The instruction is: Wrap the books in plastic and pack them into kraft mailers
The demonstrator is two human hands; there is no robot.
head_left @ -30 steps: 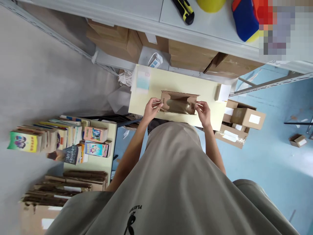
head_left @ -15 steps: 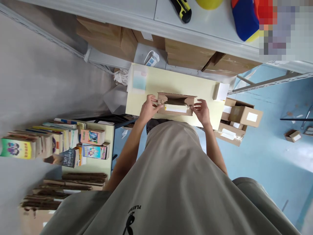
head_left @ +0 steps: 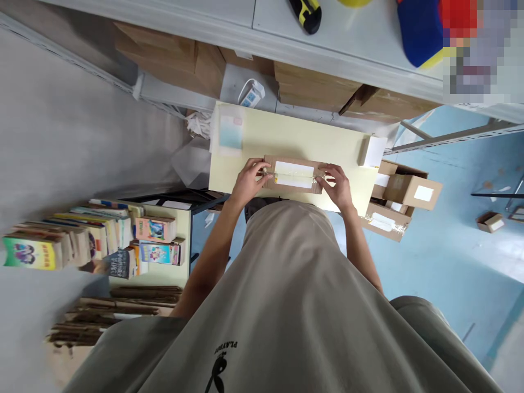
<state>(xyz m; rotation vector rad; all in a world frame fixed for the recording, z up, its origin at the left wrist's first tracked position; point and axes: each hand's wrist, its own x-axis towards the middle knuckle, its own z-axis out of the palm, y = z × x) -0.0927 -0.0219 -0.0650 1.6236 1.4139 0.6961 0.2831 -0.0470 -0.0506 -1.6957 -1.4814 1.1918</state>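
A small cardboard box (head_left: 269, 184) lies near the close edge of a pale yellow table (head_left: 344, 143), its top flaps down and meeting along a middle seam. A white label (head_left: 295, 167) and strips of clear tape run across its top. My left hand (head_left: 250, 180) grips the left end, thumb on the near side and fingers on the far side. At the right end, my right hand (head_left: 334, 185) pinches the box in the same way. Whatever is inside the box is hidden.
A white box (head_left: 372, 152) stands at the table's right end. Opened cartons (head_left: 413, 191) sit to the right. Books (head_left: 155, 229) and flattened cardboard (head_left: 143, 300) are at the left. Overhead, a shelf (head_left: 229, 16) holds a utility knife (head_left: 307, 15). A power strip (head_left: 252, 95) lies behind the table.
The box stood open half a second ago, its far flap raised. That flap has come down toward me, and both hands have stayed at the box's ends.
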